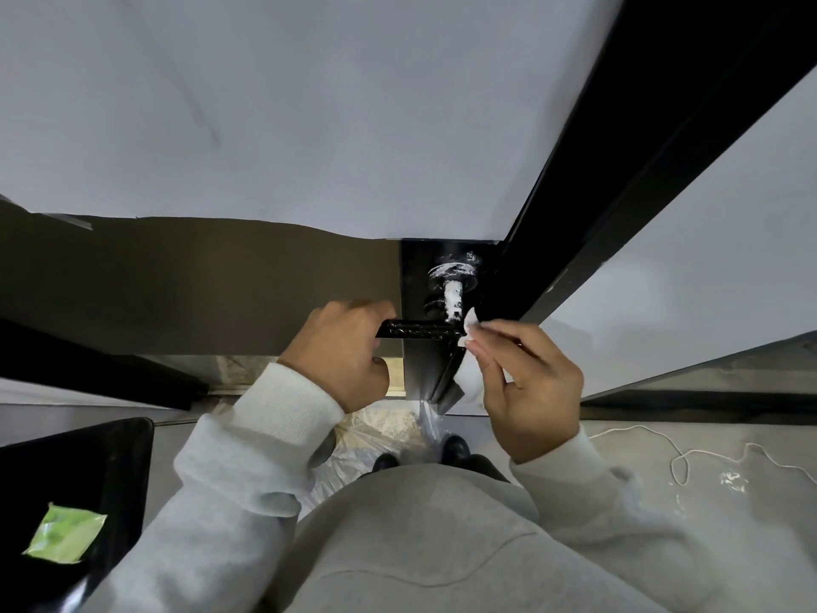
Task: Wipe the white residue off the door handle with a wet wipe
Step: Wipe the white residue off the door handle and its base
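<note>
Fingers of left hand curl round door handle — right hand pinches wet wipe at its end

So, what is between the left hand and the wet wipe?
In the head view, only the black lever of the door handle spans from the left hand to the wet wipe.

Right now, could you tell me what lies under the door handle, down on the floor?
Below the door handle, a clear plastic sheet covers the floor, with two dark shoes on it. The hands and sleeves hide the rest.
</note>
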Demonstrator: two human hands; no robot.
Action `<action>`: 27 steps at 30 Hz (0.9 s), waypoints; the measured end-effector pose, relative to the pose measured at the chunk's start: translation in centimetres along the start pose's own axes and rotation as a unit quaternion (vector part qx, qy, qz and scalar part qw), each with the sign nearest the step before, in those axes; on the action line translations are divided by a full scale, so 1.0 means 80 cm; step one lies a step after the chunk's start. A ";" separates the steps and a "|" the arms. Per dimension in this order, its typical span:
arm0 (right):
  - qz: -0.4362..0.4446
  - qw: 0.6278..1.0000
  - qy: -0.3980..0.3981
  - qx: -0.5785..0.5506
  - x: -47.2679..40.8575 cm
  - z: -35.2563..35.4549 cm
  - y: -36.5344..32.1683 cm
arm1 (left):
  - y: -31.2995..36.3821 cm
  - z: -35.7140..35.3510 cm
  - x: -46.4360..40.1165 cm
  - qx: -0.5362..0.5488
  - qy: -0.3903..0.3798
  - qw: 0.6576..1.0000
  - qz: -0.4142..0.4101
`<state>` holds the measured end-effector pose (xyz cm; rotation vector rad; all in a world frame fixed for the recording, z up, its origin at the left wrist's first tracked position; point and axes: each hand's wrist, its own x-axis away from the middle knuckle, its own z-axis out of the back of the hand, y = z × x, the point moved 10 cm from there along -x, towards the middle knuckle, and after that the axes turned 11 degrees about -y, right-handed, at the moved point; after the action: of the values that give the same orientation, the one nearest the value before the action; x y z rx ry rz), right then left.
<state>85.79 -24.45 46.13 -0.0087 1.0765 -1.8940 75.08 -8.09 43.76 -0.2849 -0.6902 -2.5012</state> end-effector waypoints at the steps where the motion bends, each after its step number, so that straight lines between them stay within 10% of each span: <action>1: 0.036 0.999 0.019 0.009 0.002 0.002 -0.004 | 0.000 0.000 0.000 -0.003 -0.001 1.000 0.001; 14: -0.052 0.994 -0.053 -0.080 -0.020 -0.016 -0.007 | -0.003 -0.003 -0.003 -0.006 0.006 1.000 -0.010; 20: -0.016 0.971 -0.180 0.154 -0.053 -0.066 -0.025 | -0.005 -0.006 -0.004 -0.019 -0.003 1.000 -0.010; 27: -0.075 0.980 -0.142 0.115 -0.057 -0.032 -0.018 | -0.001 -0.003 -0.001 -0.021 -0.005 1.000 -0.021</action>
<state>86.29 -19.18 47.32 -0.2279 0.6766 -2.0689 75.11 -8.11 43.54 -0.3019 -0.6538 -2.5581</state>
